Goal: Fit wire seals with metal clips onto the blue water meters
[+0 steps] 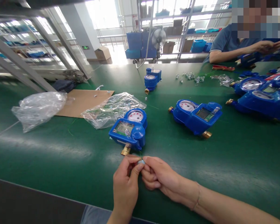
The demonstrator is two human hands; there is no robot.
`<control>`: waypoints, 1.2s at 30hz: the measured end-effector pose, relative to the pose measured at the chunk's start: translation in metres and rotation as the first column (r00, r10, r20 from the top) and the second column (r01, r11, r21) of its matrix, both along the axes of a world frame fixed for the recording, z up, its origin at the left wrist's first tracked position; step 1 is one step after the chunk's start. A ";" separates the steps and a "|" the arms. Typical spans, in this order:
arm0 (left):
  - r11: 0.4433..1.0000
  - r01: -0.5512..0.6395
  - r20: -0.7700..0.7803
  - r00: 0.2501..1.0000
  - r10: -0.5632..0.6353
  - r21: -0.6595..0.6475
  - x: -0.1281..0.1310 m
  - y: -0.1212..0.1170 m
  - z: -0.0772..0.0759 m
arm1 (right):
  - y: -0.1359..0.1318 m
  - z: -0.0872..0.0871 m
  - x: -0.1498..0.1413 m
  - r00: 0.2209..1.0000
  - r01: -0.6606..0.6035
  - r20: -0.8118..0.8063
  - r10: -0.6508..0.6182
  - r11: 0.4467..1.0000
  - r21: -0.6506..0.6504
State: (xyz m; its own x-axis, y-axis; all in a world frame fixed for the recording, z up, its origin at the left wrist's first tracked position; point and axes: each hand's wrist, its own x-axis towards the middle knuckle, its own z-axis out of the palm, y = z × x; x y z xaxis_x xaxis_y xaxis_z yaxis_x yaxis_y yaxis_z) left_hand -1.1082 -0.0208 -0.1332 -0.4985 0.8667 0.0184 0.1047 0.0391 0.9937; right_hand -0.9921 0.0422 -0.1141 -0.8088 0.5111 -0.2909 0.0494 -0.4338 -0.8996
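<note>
My left hand [126, 183] and my right hand [157, 177] meet at the front of the green table [224, 161]. Both pinch one small silvery metal piece [141, 162] between their fingertips. Just beyond my fingers lies a blue water meter [130, 129] with a round dial, a small display and a brass fitting [125, 151] pointing at my hands. A thin green wire runs near that fitting.
A second blue meter [197, 115] lies to the right, a third [152, 78] farther back, more at the right edge [263, 93]. Clear plastic bags [38, 107] [109, 109] and cardboard [81, 101] lie left. A co-worker's hands [266, 46] work at the far right. Small metal parts [189, 77] are scattered behind.
</note>
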 end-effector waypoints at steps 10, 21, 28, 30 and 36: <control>0.994 0.105 0.297 0.949 -0.103 0.008 -0.006 0.004 0.002 | 0.003 -0.002 0.001 0.997 0.000 0.069 -0.026 0.939 0.345; 0.995 0.100 0.435 0.895 -0.099 0.019 -0.004 0.007 0.003 | 0.008 0.000 0.002 0.986 -0.029 0.152 -0.073 0.815 0.579; 0.999 0.023 0.180 0.984 -0.017 -0.030 0.000 0.011 -0.011 | 0.018 -0.011 -0.001 0.997 -0.077 0.018 0.075 0.987 0.138; 0.999 0.041 0.318 0.947 -0.035 -0.012 0.000 0.011 -0.012 | 0.018 -0.005 0.003 0.987 -0.053 0.157 -0.034 0.852 0.521; 0.997 0.073 0.443 0.893 -0.077 0.026 0.000 0.014 -0.007 | 0.016 -0.005 0.002 0.988 -0.076 0.154 -0.007 0.848 0.525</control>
State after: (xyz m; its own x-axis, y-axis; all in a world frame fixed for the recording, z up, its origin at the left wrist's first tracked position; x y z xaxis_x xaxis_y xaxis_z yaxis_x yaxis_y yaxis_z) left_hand -1.1082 -0.0072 -0.1400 -0.3899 0.9027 -0.1821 -0.3449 0.0402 0.9378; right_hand -0.9904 0.0586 -0.1189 -0.7985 0.5936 -0.1000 0.2029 0.1091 -0.9731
